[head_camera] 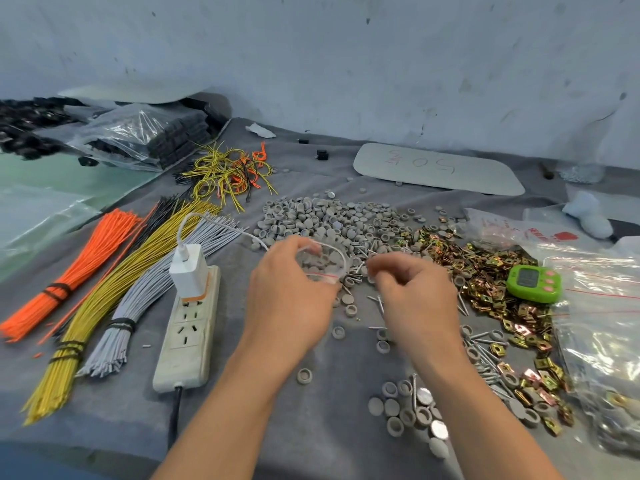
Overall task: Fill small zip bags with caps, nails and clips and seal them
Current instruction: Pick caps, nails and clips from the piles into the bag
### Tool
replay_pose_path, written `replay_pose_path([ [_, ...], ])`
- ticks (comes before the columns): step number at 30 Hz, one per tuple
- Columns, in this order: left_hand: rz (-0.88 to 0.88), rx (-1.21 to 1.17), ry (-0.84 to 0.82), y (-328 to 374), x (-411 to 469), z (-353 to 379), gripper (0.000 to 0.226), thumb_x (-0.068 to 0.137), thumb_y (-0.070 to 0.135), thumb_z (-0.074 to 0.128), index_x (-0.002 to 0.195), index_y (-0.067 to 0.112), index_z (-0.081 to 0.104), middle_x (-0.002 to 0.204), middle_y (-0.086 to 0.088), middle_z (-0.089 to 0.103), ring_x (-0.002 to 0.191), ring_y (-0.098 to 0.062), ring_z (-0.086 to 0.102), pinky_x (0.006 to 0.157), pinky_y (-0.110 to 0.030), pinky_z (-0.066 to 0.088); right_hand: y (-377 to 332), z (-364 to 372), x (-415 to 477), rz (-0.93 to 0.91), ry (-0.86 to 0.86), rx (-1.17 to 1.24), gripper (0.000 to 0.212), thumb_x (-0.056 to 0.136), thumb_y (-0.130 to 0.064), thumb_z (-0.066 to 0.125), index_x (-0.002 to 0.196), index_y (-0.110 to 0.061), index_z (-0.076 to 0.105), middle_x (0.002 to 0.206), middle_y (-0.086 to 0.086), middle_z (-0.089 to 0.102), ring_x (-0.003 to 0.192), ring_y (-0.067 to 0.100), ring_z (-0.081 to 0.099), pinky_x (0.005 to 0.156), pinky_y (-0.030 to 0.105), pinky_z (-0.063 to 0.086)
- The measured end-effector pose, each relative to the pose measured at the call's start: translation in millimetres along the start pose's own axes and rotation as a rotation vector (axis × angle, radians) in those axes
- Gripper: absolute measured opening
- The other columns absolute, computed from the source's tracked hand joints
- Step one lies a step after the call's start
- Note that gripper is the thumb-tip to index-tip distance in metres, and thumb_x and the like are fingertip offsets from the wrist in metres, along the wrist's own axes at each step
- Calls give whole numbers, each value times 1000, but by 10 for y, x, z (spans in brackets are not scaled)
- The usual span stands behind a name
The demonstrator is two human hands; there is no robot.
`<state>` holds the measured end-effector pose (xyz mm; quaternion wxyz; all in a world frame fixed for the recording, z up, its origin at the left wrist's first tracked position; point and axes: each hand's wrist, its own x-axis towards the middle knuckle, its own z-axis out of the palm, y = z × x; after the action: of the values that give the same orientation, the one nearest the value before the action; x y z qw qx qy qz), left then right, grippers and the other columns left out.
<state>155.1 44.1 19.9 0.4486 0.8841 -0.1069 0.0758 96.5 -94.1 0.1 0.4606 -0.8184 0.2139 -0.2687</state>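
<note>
Grey-covered table (pixel 329 427), grey caps (pixel 322 216) heaped beyond our fingers (pixel 391 268), brass clips (pixel 478 268) to their right, nails (pixel 483 356) nearer us, power strip (pixel 187 330) and yellow wire bundle (pixel 121 289) to their left.

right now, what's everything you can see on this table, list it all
small zip bag: one, clear with a red stripe, in the left hand
caps: many, grey, heaped behind the hands, some loose nearer
clips: many, brass, heaped right of the hands
nails: many, silver, scattered by the right forearm
timer: one, green, on the clips
power strip: one, off-white, left of the hands
charger: one, white, plugged into the power strip
wire bundles: several, orange, yellow, grey, black, at left
looped wires: a tangle, yellow and orange, behind the bundles
board: one, pale grey, far right
large zip bags: several, clear, right edge
left hand: grips the small zip bag
right hand: fingers curled beside the bag, contents unclear
</note>
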Motion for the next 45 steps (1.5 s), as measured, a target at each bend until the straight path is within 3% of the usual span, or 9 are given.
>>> replay_pose_path([
  [4,-10,-45,98,13,17,-72,36,78,23,80,101,37,56,102,18,56,89,-8,47,66,-20,25,109,248,-36,-158,-435,-455,49,95,-10,53,140,-30,61,134,-4,64,122,21,57,103,35,46],
  [6,-19,-39,86,18,14,-70,40,77,20,79,102,38,53,102,17,56,89,-9,47,67,-19,26,142,383,-75,-247,-504,-550,43,99,-14,49,139,-25,58,133,-3,60,124,25,50,103,39,41],
  [11,-25,-31,23,-24,4,-55,41,78,18,75,105,36,51,106,14,58,95,-12,50,76,-25,32,152,431,-139,-229,-416,-598,12,95,-18,54,101,-25,62,102,-1,66,99,27,57,82,41,43],
  [17,9,16,18,-61,24,-66,39,75,22,80,101,35,54,106,12,60,95,-13,51,73,-23,30,116,360,-178,-193,-389,-517,27,84,-7,53,97,-26,68,99,-4,70,97,26,64,76,36,49],
  [25,74,155,-102,-102,-19,27,40,77,23,81,103,36,53,101,16,55,96,-13,52,74,-25,35,-105,122,-119,-204,79,77,28,90,-2,74,95,-29,81,83,-23,75,83,-3,70,78,16,56],
  [28,53,143,-197,-61,-28,80,42,74,18,80,98,38,51,91,16,57,90,-13,55,62,-24,35,-224,58,-97,-189,44,334,28,87,5,74,94,-21,82,84,-13,79,78,7,77,75,27,64],
  [34,119,18,-249,28,-94,113,16,83,26,61,95,33,54,86,12,64,82,-7,59,63,-30,48,-290,73,-175,-194,-57,267,33,77,10,79,90,-21,82,80,-15,79,79,1,76,80,20,60],
  [40,117,-5,-281,60,-104,100,21,81,24,65,96,36,56,88,14,66,84,-4,60,65,-28,49,-255,33,-179,-232,-94,344,32,78,16,75,90,-13,82,83,-12,79,79,0,76,74,11,56],
  [45,33,-29,-262,48,-70,114,42,71,15,80,98,36,57,96,17,67,89,-4,62,68,-22,47,-194,-51,-108,-246,56,305,29,82,4,80,96,-22,82,87,-15,79,85,4,76,80,24,62],
])
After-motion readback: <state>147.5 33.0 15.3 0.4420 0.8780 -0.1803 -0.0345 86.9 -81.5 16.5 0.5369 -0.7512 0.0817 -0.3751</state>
